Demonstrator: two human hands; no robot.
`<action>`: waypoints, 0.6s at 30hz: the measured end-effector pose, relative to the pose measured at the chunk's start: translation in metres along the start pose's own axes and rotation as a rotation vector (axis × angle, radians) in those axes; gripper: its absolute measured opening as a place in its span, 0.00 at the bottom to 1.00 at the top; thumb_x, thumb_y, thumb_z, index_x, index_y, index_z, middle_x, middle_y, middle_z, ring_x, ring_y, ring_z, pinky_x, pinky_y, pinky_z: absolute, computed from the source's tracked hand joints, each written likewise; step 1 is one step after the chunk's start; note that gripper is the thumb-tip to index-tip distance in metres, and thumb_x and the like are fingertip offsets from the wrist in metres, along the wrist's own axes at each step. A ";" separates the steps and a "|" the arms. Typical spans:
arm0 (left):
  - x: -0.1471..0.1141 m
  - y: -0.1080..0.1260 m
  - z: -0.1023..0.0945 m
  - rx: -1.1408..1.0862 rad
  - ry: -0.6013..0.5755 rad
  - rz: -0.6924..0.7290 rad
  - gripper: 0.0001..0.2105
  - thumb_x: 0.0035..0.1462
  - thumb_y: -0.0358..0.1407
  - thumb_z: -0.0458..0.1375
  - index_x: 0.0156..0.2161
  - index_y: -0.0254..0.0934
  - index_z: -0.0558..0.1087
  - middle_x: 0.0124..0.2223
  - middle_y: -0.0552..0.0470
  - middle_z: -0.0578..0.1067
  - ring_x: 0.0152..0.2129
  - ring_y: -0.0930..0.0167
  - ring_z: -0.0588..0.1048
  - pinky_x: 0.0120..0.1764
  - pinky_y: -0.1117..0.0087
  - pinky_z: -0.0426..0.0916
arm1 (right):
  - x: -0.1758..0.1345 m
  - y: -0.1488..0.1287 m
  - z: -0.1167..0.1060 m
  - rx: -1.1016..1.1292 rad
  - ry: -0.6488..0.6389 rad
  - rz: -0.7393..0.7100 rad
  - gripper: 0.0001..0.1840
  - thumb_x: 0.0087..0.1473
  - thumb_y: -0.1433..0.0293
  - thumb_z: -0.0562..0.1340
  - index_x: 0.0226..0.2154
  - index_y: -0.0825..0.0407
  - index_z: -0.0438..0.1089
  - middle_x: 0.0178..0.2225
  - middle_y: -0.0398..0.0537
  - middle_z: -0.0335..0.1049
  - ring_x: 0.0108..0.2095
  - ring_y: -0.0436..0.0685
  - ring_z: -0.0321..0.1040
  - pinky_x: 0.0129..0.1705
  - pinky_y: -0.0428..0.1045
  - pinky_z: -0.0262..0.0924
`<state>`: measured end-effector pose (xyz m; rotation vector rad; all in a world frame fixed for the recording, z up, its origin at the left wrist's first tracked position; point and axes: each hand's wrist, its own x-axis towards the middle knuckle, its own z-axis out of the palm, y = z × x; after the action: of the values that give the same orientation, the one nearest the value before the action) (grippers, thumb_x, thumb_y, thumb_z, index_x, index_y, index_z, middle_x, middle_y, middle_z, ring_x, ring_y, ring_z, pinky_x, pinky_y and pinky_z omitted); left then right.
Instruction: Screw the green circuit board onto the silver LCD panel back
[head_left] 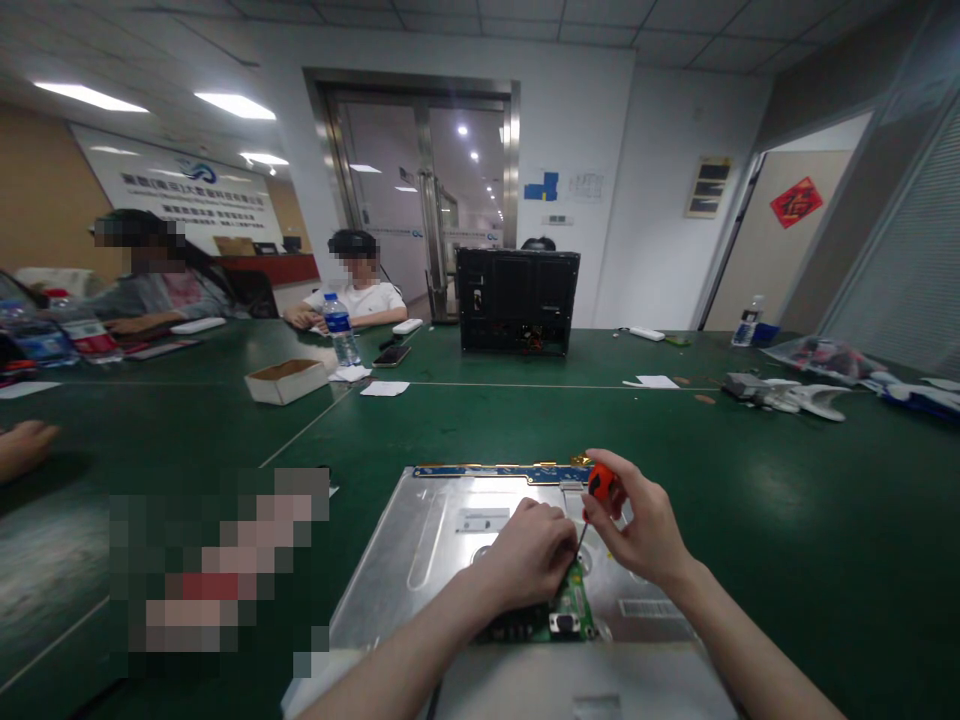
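My right hand has its grip closed around the red-and-black handle of a screwdriver, thumb and fingers wrapped on either side, the thin shaft slanting down toward the board. My left hand is bent low over the green circuit board, fingers curled next to the shaft; from here I cannot tell how far open that grip is or whether it pinches anything. The board lies near the middle of the silvery metal panel, partly covered by my left hand and forearm, and the panel lies flat on the green tabletop.

To do this well, I would want the shaft closer to upright, since a slanted tip could slip out of its seat and scratch the board. The tip is hidden behind the left fingers, so I should shift them enough to see it. I'd steady the board by its edges, press straight down before twisting, and turn with small finger motions. I'd also keep my right wrist off the blue circuit strip along the panel's far edge, which looks delicate
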<state>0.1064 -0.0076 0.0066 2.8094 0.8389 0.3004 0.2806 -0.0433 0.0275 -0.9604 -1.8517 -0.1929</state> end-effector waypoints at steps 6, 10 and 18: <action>0.000 0.000 0.000 -0.003 -0.001 0.006 0.03 0.56 0.28 0.56 0.32 0.37 0.70 0.34 0.51 0.75 0.33 0.66 0.73 0.38 0.67 0.61 | 0.000 -0.002 -0.002 0.039 -0.022 0.023 0.22 0.59 0.72 0.56 0.56 0.51 0.59 0.27 0.40 0.70 0.20 0.48 0.64 0.22 0.43 0.62; 0.000 -0.001 0.001 -0.007 0.000 0.003 0.03 0.55 0.27 0.56 0.32 0.37 0.70 0.34 0.51 0.76 0.33 0.66 0.73 0.38 0.67 0.60 | 0.000 -0.002 -0.001 0.026 -0.006 0.014 0.21 0.58 0.73 0.56 0.55 0.51 0.59 0.25 0.38 0.67 0.18 0.47 0.62 0.21 0.42 0.60; 0.000 -0.001 0.001 -0.003 0.005 -0.005 0.03 0.54 0.27 0.57 0.31 0.36 0.70 0.33 0.51 0.76 0.32 0.67 0.73 0.37 0.68 0.60 | -0.001 0.001 0.002 -0.016 0.020 -0.001 0.18 0.59 0.72 0.58 0.52 0.50 0.61 0.23 0.35 0.64 0.18 0.47 0.61 0.21 0.42 0.58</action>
<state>0.1062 -0.0068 0.0050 2.8050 0.8453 0.3082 0.2805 -0.0419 0.0255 -0.9656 -1.8345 -0.2179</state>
